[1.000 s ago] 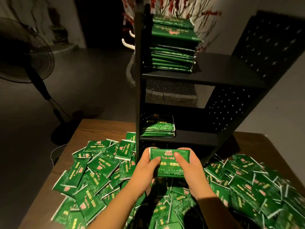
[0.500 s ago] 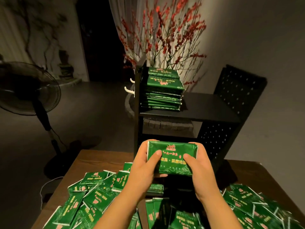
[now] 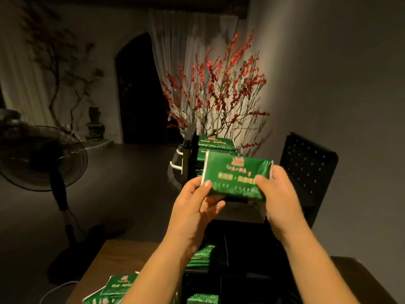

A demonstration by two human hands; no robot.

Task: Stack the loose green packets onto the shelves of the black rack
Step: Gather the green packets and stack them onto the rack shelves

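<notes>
From my remote seat I see the dim room first, then the wooden bench [image 3: 114, 257] low in view, with the black rack [image 3: 306, 172] standing on it — its perforated side panel rises at right. A stack of green packets [image 3: 215, 142] sits on the rack's top shelf, and more loose packets [image 3: 118, 286] lie on the bench at the bottom edge. Behind the rack stand red-berried branches [image 3: 219, 88]; a standing fan [image 3: 41, 159] is off to the left on the floor. Smallest and closest: one green packet [image 3: 236, 178], held level in the air in front of the top-shelf stack. The left hand [image 3: 195, 205] has its grip on the packet's left end, thumb on top, and the right hand [image 3: 278, 198] grips the right end likewise.
</notes>
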